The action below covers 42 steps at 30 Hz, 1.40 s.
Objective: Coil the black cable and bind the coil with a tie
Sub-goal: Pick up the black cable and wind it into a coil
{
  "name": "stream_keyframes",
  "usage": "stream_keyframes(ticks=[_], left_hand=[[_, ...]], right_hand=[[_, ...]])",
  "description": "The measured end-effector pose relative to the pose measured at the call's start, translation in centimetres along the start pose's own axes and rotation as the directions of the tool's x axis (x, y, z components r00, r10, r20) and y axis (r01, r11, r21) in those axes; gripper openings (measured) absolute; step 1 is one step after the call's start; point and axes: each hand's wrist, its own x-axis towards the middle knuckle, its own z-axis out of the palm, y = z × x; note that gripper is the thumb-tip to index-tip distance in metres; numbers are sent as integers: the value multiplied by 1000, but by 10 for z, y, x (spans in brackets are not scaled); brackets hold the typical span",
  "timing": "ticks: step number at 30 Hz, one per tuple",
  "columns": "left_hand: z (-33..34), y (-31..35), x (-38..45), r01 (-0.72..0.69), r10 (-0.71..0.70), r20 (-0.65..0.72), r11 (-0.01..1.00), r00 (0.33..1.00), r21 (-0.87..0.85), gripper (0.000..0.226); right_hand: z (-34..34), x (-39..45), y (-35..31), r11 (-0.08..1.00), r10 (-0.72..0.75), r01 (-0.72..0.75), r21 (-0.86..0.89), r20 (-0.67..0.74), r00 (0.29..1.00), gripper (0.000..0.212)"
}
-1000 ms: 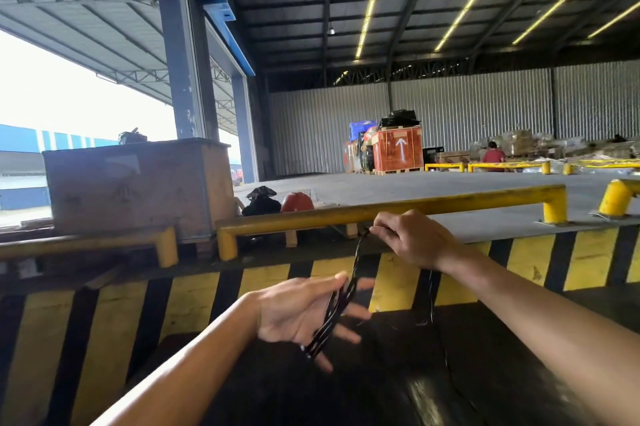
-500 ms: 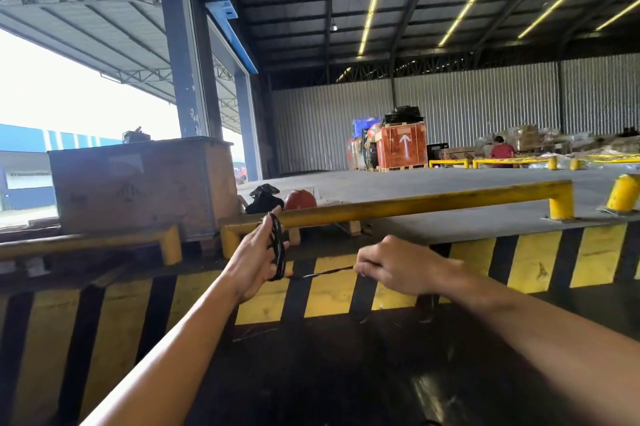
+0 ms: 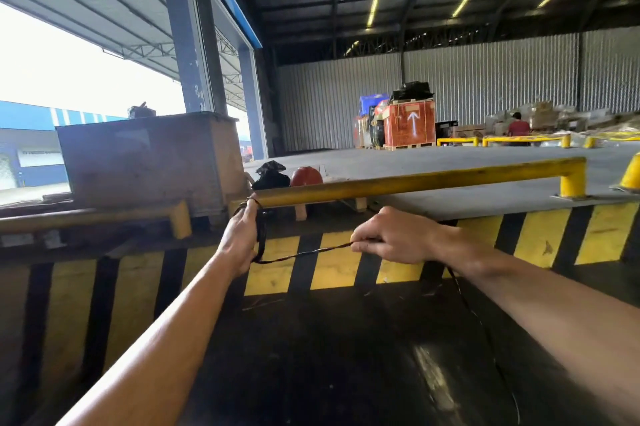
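The thin black cable [image 3: 304, 254] is looped several times around my left hand [image 3: 240, 235], which stands upright with fingers extended in front of the yellow rail. From the bottom of those loops a single strand runs right to my right hand [image 3: 394, 238], whose fingertips pinch it. Past my right wrist the loose cable hangs down and trails over the dark surface toward the lower right. No tie is visible.
A yellow steel rail [image 3: 415, 180] crosses just behind my hands, above a yellow-and-black striped wall [image 3: 536, 238]. A brown crate [image 3: 145, 162] stands at the left. A dark glossy surface [image 3: 346, 356] lies below my arms. Pallets and a seated person are far back.
My left hand turned from palm-open and low to upright near the rail with the cable wound around it. My right hand dropped from the rail and drew a strand out sideways.
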Motion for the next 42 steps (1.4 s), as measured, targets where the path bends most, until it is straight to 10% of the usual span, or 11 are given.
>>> stream_keyframes(ticks=[5, 11, 16, 19, 25, 29, 32, 34, 37, 40, 42], left_hand=[[18, -25, -31, -99, -333, 546, 781, 769, 617, 44], [36, -10, -52, 418, -134, 955, 908, 266, 11, 49], [58, 39, -48, 272, 200, 709, 827, 677, -493, 45], [55, 43, -36, -287, 282, 352, 957, 892, -40, 38], [24, 0, -21, -491, -19, 544, 404, 839, 772, 41], [22, -5, -46, -98, -497, 671, 759, 550, 643, 44], [35, 11, -69, 237, -294, 926, 942, 235, 239, 43], [52, 37, -81, 399, 94, 943, 889, 319, -224, 45], [66, 80, -78, 119, 372, 609, 781, 701, -613, 43], [61, 88, -52, -410, 459, 377, 889, 805, -205, 44], [49, 68, -30, -681, 525, 434, 578, 732, 450, 38]], right_hand=[[-28, 13, 18, 991, 62, -98, -90, -334, 940, 20], [15, 1, 31, 947, 296, -321, -22, -336, 894, 30], [82, -10, -6, 954, 288, -273, 122, -139, 947, 49], [81, -9, -22, 961, 221, -215, 172, -18, 975, 34], [-1, -5, 8, 979, 202, -189, 80, -211, 957, 28], [-17, -3, 29, 978, 205, -203, 44, -381, 902, 27], [5, -5, 31, 972, 233, -224, 75, -446, 864, 42], [29, -9, 23, 962, 270, -237, 133, -393, 879, 55], [66, -13, 1, 959, 258, -220, 180, -227, 939, 53], [72, -13, -10, 972, 200, -180, 150, -126, 972, 48], [50, -13, -4, 979, 186, -171, 108, -142, 972, 43]])
